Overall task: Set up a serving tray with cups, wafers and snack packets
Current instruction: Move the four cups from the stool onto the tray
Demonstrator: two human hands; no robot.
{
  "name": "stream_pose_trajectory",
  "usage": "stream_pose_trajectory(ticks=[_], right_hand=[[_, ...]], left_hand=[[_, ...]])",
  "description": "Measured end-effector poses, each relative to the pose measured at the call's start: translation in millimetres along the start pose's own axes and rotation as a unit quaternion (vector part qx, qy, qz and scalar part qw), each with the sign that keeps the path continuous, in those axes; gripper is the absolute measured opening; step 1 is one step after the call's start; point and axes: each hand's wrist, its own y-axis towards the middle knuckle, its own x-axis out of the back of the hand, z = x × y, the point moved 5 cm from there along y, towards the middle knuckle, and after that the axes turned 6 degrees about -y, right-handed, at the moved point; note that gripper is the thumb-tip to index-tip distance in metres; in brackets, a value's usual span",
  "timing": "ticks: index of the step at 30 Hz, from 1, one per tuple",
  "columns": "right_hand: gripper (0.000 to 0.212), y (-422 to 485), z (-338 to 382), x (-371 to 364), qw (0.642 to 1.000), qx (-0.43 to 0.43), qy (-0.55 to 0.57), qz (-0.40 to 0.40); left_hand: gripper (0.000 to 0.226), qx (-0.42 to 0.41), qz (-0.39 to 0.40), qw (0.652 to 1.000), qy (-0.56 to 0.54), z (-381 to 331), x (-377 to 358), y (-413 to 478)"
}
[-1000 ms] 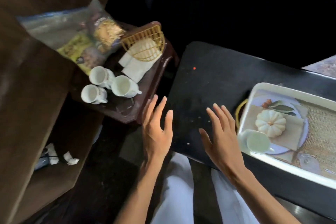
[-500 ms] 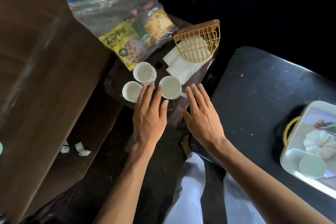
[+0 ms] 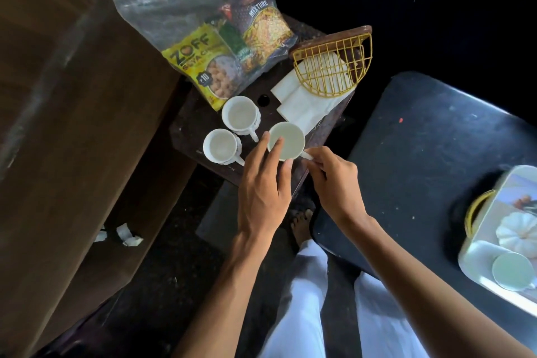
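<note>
White cup on tabletop: right hand grip pinches its handle; left hand released, straight fingers touching near rim.

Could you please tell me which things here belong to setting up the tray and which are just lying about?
Job: tray, tray cup, held cup (right hand pinches handle, left hand touches it), back cup, left cup, snack packets.
Lying about: napkins, wire basket, floor scraps.

Three empty white cups upright, clustered on counter; snack packets bagged just behind. Fourth cup sits on tray, well apart.
</note>
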Motion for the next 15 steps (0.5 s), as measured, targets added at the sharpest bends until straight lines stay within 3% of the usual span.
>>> stream_pose_trajectory(ticks=[5, 9, 15], right_hand=[[0.007, -2, -9, 9, 0.998, -0.041, 0.044, -0.019], [0.004, -20, -18, 26, 0.994, -0.061, 0.073, -0.046], [0.005, -64, -40, 67, 0.992, -0.07, 0.072, -0.072]], left_hand=[[0.039, 0.052, -0.02, 0.995, -0.086, -1, 4, 0], [0.041, 0.185, -0.034, 0.958, -0.218, -2, 2, -5], [0.031, 0.255, 0.009, 0.916, -0.309, -29, -25, -24]])
